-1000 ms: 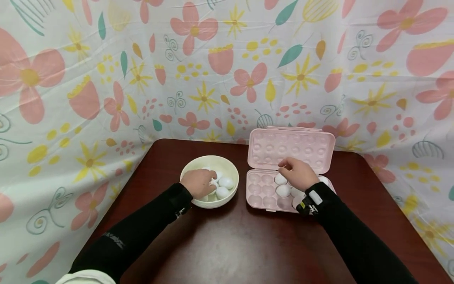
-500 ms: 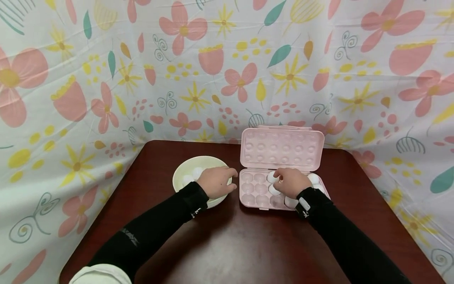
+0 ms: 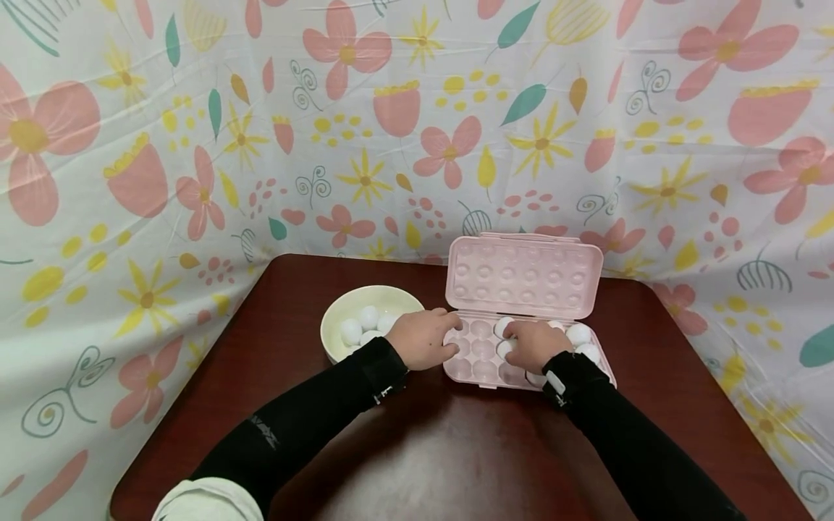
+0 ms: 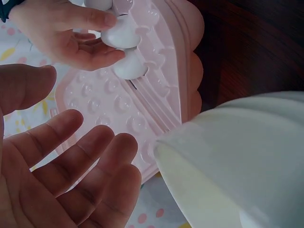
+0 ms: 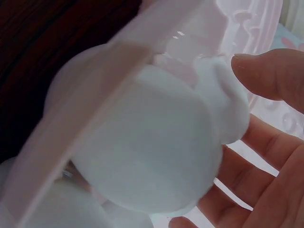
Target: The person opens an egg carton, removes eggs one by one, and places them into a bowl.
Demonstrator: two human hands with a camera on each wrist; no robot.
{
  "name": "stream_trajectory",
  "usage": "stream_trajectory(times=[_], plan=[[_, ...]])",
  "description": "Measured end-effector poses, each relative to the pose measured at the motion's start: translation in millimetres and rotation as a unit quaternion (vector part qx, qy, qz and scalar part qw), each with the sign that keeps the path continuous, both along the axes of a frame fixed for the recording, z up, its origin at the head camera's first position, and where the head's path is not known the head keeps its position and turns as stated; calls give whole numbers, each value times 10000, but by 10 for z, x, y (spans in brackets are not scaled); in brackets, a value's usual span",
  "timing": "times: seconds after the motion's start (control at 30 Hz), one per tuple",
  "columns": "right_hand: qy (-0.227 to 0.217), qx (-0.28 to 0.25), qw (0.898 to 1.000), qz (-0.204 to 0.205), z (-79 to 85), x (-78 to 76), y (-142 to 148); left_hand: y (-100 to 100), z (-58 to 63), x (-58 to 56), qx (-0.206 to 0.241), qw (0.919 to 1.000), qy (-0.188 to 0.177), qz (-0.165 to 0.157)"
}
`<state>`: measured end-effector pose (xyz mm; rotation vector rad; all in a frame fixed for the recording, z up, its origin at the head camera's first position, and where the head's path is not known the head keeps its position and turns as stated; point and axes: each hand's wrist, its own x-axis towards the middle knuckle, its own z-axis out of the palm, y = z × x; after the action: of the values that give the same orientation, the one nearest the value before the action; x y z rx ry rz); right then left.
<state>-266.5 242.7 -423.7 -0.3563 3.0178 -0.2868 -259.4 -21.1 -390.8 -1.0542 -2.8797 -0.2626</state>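
Note:
My right hand (image 3: 536, 346) reaches down into the pink egg carton (image 3: 483, 351), thumb and fingers around a white egg (image 4: 121, 33) seated in a cup. Beside that egg sits another white egg (image 4: 129, 65); the right wrist view shows a large egg (image 5: 152, 142) close up in front of the hand. Between the bowl and the carton my left hand (image 3: 423, 340) hovers with fingers spread and loosely bent, fingertips over the carton's left end. The left wrist view shows its palm holding nothing.
A cream bowl (image 3: 339, 304) with several white eggs (image 3: 368, 318) stands left of the carton, partly behind the left forearm. More eggs (image 3: 578, 334) fill the carton's right side. Its lid (image 3: 524, 278) stands raised at the back, near a floral curtain (image 3: 404, 181).
My left hand has come out of the bowl and moved right to the carton's left end. My right hand has lowered onto the eggs in the carton. The head view shifted slightly.

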Motion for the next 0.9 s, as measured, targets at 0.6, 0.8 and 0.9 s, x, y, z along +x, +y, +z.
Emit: stream_trajectory(times=[0.6,0.8,0.9], plan=[[-18,-147,9999,31,59,-43,-22,62,3,9,257,9996,-56,-29],[141,-733,9969,238,151,-16,-87,69,1,11,395,9991,-31,-144],[231,-1235,9912,424,189,8,-156,71,-5,4,507,9985,0,-202]])
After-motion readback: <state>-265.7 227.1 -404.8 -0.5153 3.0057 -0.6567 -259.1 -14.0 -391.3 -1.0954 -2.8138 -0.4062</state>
